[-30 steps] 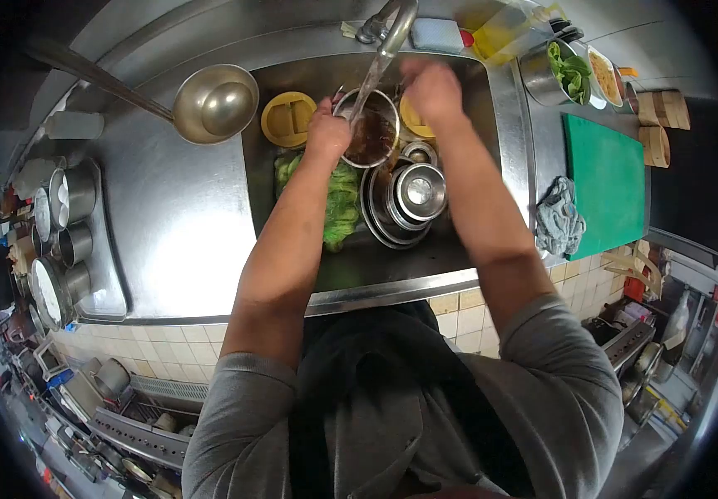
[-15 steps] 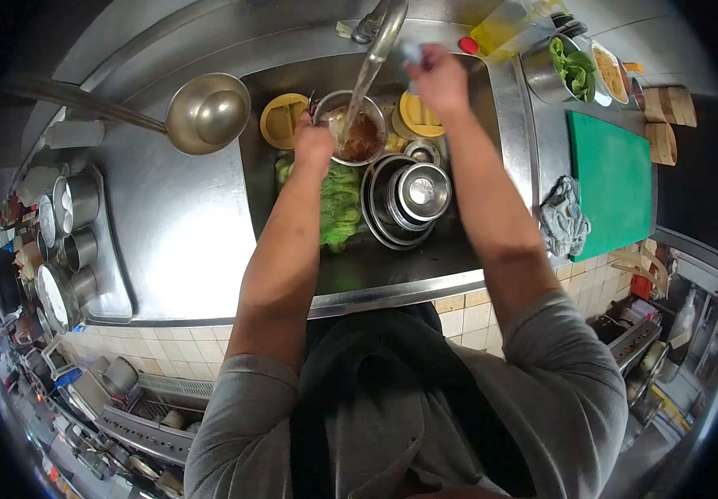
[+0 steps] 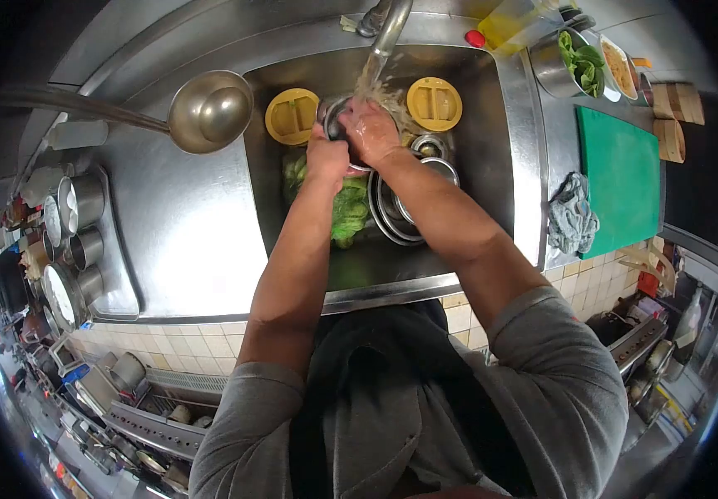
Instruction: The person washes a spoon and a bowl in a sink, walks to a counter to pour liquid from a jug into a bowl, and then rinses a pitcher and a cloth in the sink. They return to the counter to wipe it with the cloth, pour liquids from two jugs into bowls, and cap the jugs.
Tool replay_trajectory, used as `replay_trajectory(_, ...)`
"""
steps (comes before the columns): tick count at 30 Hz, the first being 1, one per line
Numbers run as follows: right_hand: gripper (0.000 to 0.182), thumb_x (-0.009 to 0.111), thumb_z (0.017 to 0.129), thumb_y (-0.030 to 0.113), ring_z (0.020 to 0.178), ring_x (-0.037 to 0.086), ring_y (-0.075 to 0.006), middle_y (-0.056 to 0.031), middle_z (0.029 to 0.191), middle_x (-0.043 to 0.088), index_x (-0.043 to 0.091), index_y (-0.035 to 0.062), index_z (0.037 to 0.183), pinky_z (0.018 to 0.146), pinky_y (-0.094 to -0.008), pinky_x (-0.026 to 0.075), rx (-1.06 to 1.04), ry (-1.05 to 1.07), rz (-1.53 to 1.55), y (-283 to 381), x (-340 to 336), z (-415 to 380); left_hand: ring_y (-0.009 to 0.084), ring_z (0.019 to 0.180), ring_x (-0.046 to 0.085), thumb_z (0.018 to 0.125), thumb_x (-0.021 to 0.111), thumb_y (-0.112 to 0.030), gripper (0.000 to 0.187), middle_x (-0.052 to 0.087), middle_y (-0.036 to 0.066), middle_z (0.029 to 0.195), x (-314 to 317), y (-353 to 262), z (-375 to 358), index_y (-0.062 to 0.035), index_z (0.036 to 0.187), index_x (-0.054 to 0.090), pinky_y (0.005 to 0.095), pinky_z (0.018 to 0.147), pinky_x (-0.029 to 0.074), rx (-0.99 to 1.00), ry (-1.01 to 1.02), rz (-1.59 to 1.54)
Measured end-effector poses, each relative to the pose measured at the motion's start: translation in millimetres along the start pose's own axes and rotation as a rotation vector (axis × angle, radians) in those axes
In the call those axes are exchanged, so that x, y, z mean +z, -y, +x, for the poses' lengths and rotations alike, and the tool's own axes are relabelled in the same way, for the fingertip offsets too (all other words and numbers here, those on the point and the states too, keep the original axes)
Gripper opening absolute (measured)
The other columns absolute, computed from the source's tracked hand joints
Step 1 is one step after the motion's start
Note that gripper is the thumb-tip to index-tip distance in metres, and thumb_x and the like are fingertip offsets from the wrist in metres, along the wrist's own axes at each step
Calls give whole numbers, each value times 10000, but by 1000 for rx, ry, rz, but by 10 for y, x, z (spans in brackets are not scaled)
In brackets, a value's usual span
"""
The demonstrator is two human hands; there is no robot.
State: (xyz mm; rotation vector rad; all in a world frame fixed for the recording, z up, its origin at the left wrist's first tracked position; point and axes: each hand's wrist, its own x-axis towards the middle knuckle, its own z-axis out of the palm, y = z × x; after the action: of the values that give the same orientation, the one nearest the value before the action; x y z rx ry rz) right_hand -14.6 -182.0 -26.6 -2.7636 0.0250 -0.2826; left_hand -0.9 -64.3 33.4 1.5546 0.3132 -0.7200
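Under the running tap (image 3: 388,33), my left hand (image 3: 327,155) grips the rim of a metal bowl (image 3: 336,116), which is tilted. My right hand (image 3: 371,131) is down in the bowl's mouth, with water splashing over it; its fingertips, and anything in them, are hidden. Green leaves (image 3: 349,212) lie below my hands in the sink. Beside them stand stacked metal bowls (image 3: 384,218) and a small metal cup (image 3: 430,147). Yellow-lidded containers (image 3: 291,117) flank the bowl on both sides.
A large ladle (image 3: 209,112) lies on the left counter. To the right are a green cutting board (image 3: 621,183), a grey cloth (image 3: 574,214), a pot of leaves (image 3: 552,66) and a yellow bottle (image 3: 519,25). Metal pots (image 3: 84,200) stand on a tray at far left.
My right hand has come down and left from beside the tap into the bowl. The bowl has tilted, and water now splashes off my hand.
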Motion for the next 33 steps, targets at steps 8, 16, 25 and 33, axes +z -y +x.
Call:
replay_trajectory(8, 175, 670, 705, 162, 1063, 600, -307, -142, 1041, 650, 723, 111, 864, 860, -432, 479, -80, 509, -137, 46, -353, -229, 322, 797, 652, 830, 460, 53, 461, 563, 172, 1093, -125, 5, 3, -84, 1268, 417, 464, 465, 583, -41, -70, 115)
replay_trajectory(16, 167, 609, 801, 220, 1003, 600, -341, -151, 1004, 635, 679, 90, 880, 815, -391, 504, 112, 17, 322, -21, -108, -42, 341, 895, 651, 947, 504, -165, 318, 566, 154, 1168, -26, 0, 59, -111, 1254, 442, 517, 581, 614, -67, 110, -97)
replay_trajectory(25, 211, 555, 765, 95, 1100, 539, -332, -114, 1058, 633, 681, 71, 933, 934, -437, 412, -101, 298, -155, -159, -574, -297, 327, 823, 672, 1000, 447, -432, 426, 576, 152, 1162, -77, 147, 120, -135, 1306, 439, 476, 552, 615, -57, 88, 90)
replay_trajectory(33, 276, 533, 940, 264, 1058, 582, -248, -81, 1182, 627, 688, 78, 1074, 904, -346, 453, 715, 152, 1159, 90, -160, -100, 263, 1094, 579, 990, 454, -475, 526, 532, 134, 1293, 268, 62, 286, -136, 1392, 444, 369, 850, 518, 166, 11, 149)
